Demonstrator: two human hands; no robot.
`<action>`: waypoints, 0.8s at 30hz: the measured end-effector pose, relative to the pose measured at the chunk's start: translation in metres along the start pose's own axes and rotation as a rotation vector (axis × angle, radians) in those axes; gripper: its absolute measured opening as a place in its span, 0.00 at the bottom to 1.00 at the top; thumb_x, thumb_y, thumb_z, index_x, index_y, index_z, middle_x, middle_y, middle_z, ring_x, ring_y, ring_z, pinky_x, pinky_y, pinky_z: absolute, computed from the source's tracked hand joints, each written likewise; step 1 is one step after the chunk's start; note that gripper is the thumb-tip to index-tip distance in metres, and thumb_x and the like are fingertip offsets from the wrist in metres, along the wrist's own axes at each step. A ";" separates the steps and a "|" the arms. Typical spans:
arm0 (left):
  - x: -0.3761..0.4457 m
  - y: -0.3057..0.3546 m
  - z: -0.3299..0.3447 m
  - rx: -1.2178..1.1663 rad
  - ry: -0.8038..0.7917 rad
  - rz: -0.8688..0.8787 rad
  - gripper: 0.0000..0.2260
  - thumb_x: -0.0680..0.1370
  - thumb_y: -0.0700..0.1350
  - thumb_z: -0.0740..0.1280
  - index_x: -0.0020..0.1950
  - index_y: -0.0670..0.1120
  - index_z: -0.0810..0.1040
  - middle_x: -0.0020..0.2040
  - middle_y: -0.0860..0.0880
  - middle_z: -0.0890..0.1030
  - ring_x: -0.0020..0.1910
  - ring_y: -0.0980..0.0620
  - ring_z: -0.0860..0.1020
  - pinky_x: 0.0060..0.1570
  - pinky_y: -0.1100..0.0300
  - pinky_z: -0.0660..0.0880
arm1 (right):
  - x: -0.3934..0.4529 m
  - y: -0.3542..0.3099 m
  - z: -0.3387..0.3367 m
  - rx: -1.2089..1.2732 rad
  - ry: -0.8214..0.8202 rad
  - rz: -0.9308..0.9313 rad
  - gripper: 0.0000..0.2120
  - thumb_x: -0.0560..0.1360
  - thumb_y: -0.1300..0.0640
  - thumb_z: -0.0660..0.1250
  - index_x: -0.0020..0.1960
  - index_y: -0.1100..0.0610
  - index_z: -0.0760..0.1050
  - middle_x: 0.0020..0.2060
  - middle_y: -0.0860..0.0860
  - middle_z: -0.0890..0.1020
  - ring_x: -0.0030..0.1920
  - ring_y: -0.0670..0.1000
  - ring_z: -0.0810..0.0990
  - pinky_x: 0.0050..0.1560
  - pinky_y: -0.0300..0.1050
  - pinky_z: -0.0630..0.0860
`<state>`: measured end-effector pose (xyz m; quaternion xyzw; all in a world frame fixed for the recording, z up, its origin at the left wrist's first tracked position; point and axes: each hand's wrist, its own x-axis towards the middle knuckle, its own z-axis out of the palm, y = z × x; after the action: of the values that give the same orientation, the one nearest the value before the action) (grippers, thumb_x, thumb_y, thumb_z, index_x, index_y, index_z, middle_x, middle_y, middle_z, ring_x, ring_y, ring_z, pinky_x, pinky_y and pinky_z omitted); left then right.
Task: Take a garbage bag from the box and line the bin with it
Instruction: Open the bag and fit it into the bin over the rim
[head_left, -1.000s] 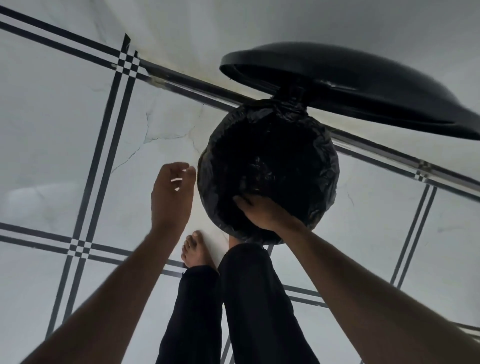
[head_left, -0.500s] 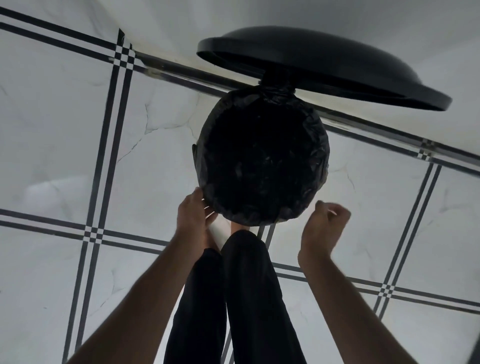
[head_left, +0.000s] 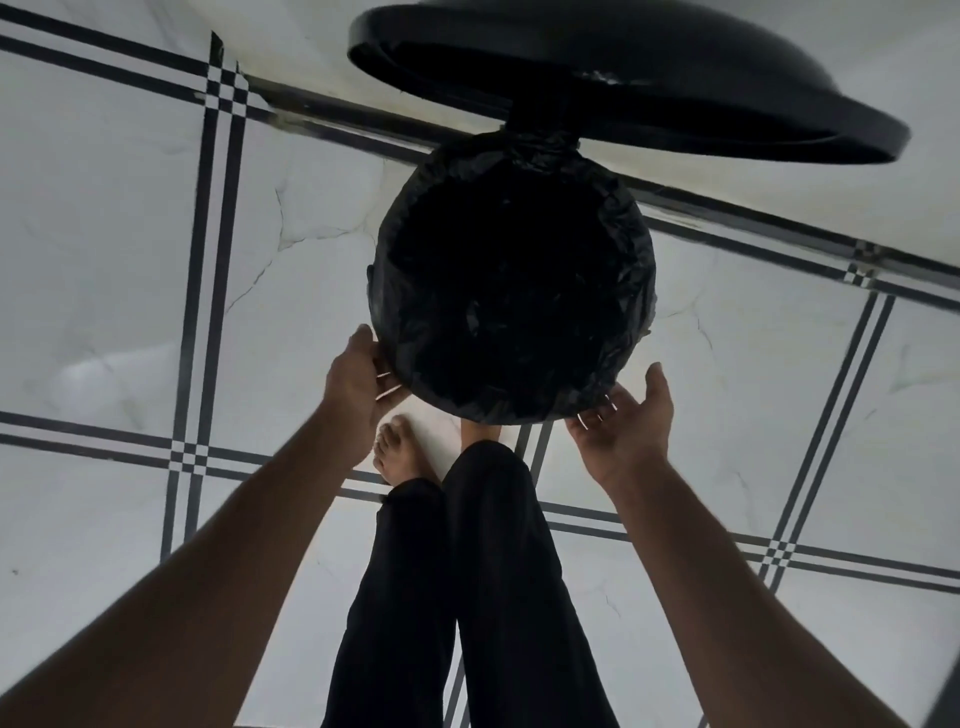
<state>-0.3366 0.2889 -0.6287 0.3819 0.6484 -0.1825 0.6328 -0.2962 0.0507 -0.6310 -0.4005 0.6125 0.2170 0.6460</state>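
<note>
Head view shows the left hand (head_left: 358, 387) with fingers loosely curved against the near left edge of the garbage bag (head_left: 519, 400), and the right hand (head_left: 631, 421) spread, palm up, fingertips touching the near right edge; neither plainly pinches the film. That bag sits draped over the rim of the round bin (head_left: 511, 291), its lid (head_left: 623, 88) raised behind. Thin, soft and slippery, the film likely tears if yanked, so it is best taken at the folded hem.

Likely a home interior. White marble-look tile floor (head_left: 104, 249) with black grid lines. Bare foot (head_left: 397, 452); lined pedal bin (head_left: 514, 280), lid (head_left: 623, 88) raised.
</note>
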 end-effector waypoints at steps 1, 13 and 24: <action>0.002 0.004 -0.001 0.015 -0.002 0.015 0.16 0.85 0.51 0.54 0.48 0.44 0.77 0.46 0.45 0.82 0.46 0.48 0.81 0.55 0.53 0.79 | 0.002 -0.003 0.000 0.015 -0.004 -0.013 0.27 0.79 0.38 0.61 0.54 0.63 0.78 0.49 0.56 0.82 0.53 0.55 0.82 0.64 0.52 0.77; 0.010 0.021 -0.005 0.403 0.210 0.536 0.08 0.73 0.39 0.67 0.45 0.53 0.79 0.48 0.52 0.83 0.47 0.48 0.82 0.51 0.48 0.82 | 0.002 -0.035 0.023 -0.757 0.099 -0.704 0.23 0.76 0.54 0.67 0.68 0.48 0.65 0.55 0.49 0.78 0.47 0.47 0.81 0.44 0.40 0.78; -0.002 0.043 0.015 0.890 0.159 0.988 0.17 0.81 0.39 0.58 0.69 0.43 0.74 0.66 0.42 0.74 0.61 0.45 0.78 0.60 0.55 0.75 | 0.019 -0.097 0.058 -1.392 0.144 -0.611 0.14 0.70 0.52 0.62 0.42 0.62 0.79 0.38 0.59 0.84 0.41 0.63 0.82 0.43 0.49 0.79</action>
<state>-0.2960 0.3052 -0.6179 0.8709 0.3047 -0.0926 0.3743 -0.1829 0.0358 -0.6287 -0.8803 0.2370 0.3377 0.2343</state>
